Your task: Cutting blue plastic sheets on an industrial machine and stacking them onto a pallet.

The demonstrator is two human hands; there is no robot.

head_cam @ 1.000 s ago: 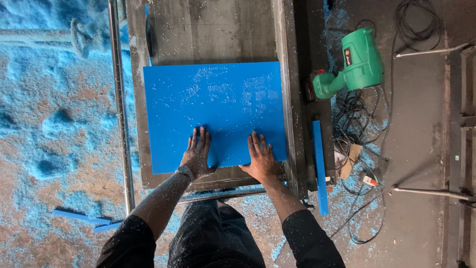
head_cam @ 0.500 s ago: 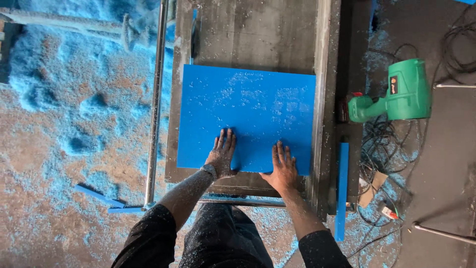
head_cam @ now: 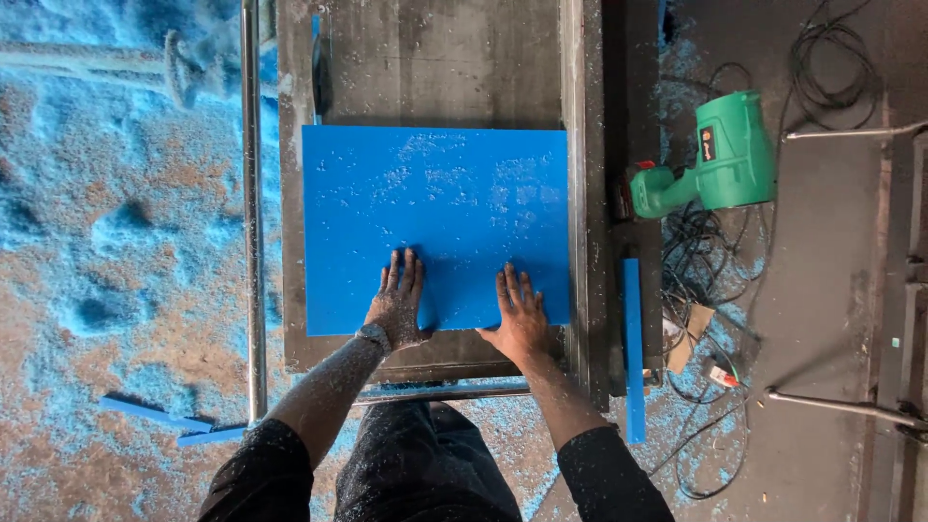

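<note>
The blue plastic sheet (head_cam: 435, 227) lies flat on the dark metal saw table (head_cam: 425, 58), its right edge against the steel guide rail (head_cam: 577, 193) at 3 o'clock. The left hand (head_cam: 398, 304) and the right hand (head_cam: 520, 314) both rest open, palms down and fingers spread, on the sheet's near edge at 6 o'clock; neither grips anything. A narrow blue offcut strip (head_cam: 633, 348) lies beyond the rail at 4 o'clock, with a green power tool (head_cam: 720, 159) and tangled black cables (head_cam: 696, 290) at 2 to 4 o'clock. Blue plastic swarf (head_cam: 87, 242) covers the floor at 9 o'clock. Risk: loose chips on the sheet may let flat palms slip, skewing the sheet off the rail. Cables and swarf underfoot present a likely trip and slip hazard.
</note>
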